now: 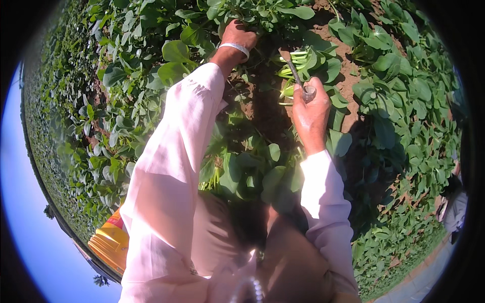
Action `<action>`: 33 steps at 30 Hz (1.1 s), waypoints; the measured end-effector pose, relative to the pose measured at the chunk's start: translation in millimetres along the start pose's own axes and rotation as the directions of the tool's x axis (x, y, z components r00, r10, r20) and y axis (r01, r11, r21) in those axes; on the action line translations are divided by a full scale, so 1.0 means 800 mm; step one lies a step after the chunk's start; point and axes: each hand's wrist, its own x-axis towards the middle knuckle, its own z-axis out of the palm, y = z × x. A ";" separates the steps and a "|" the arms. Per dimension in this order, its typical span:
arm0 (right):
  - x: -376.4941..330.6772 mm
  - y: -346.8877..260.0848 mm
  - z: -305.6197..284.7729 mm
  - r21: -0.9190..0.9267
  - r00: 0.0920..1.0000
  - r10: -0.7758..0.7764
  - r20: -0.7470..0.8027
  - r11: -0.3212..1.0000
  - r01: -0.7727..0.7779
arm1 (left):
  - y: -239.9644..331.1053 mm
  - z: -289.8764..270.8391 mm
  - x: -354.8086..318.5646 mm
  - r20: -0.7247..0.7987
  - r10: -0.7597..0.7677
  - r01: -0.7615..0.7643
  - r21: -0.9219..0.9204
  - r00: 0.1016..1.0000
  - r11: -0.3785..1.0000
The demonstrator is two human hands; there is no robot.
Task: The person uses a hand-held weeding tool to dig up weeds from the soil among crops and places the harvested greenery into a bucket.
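Observation:
My left hand [238, 38], with a pale band on its wrist, reaches forward into a leafy green plant [268, 14]. Its fingers are curled at the base of the plant, and the leaves hide the fingertips. To the right, my right hand [312, 113] is wrapped round the handle of a small hand weeder [294, 72]; its thin metal shaft and narrow blade point forward and left. Under and beside the tool lies a bunch of leafy greens [301, 62] with pale stem ends facing left. Whether my right hand also touches these leaves, I cannot tell.
More leafy plants [232, 174] lie in front of my knees. Dense green rows [404, 96] grow on both sides, with brown soil [348, 76] between them. A yellow bucket [109, 242] stands at the lower left. A pale path [419, 278] runs along the lower right.

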 end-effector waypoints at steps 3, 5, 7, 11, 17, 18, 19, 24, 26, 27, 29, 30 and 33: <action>0.001 -0.011 0.002 -0.016 0.999 -0.011 0.041 1.000 0.012 | -0.038 0.018 0.017 0.176 0.092 -0.180 0.590 0.980 0.787; 0.007 -0.018 0.008 -0.039 0.997 -0.030 0.075 0.999 0.033 | -0.061 0.024 0.029 0.233 0.067 -0.217 0.711 0.970 0.669; 0.016 0.005 0.007 -0.066 0.999 0.039 0.033 0.997 -0.037 | 0.032 0.045 0.003 0.178 -0.332 0.146 0.643 0.926 0.752; 0.062 -0.008 0.042 0.005 1.000 -0.006 -0.006 1.000 0.006 | 0.046 0.039 -0.005 -0.117 -0.276 0.299 0.419 0.954 0.858; 0.024 -0.011 0.029 0.087 0.997 -0.013 0.076 0.996 0.006 | 0.003 -0.032 -0.038 -0.334 -0.176 0.124 -0.170 0.926 0.978; 0.013 -0.008 0.025 0.055 0.994 -0.031 0.104 0.998 0.025 | 0.001 -0.040 -0.047 -0.367 -0.219 0.193 -0.106 0.904 0.975; 0.009 -0.007 0.026 0.052 0.988 -0.058 0.146 0.997 0.051 | 0.001 -0.045 -0.058 -0.315 -0.360 0.248 -0.344 0.878 0.906; 0.015 -0.024 0.033 -0.074 0.959 -0.082 0.271 0.992 0.106 | -0.016 -0.037 -0.058 -0.372 -0.555 0.348 -0.494 0.744 0.797; 0.008 -0.026 0.027 -0.046 0.973 -0.160 0.169 0.984 0.170 | -0.010 -0.038 -0.058 -0.364 -0.608 0.416 -0.482 0.706 0.771; 0.002 -0.028 0.024 -0.033 0.972 -0.203 0.122 0.978 0.208 | -0.012 -0.041 -0.057 -0.356 -0.613 0.418 -0.490 0.705 0.765; -0.001 -0.022 0.022 -0.038 0.972 -0.183 0.145 0.981 0.191 | -0.012 -0.043 -0.059 -0.352 -0.607 0.447 -0.439 0.713 0.780; 0.004 -0.017 0.026 -0.031 0.970 -0.185 0.158 0.981 0.192 | -0.010 -0.042 -0.059 -0.353 -0.595 0.472 -0.377 0.722 0.797; 0.030 -0.017 0.041 -0.141 0.972 -0.193 0.136 0.967 0.211 | -0.001 -0.034 -0.063 -0.319 -0.507 0.418 -0.310 0.801 0.854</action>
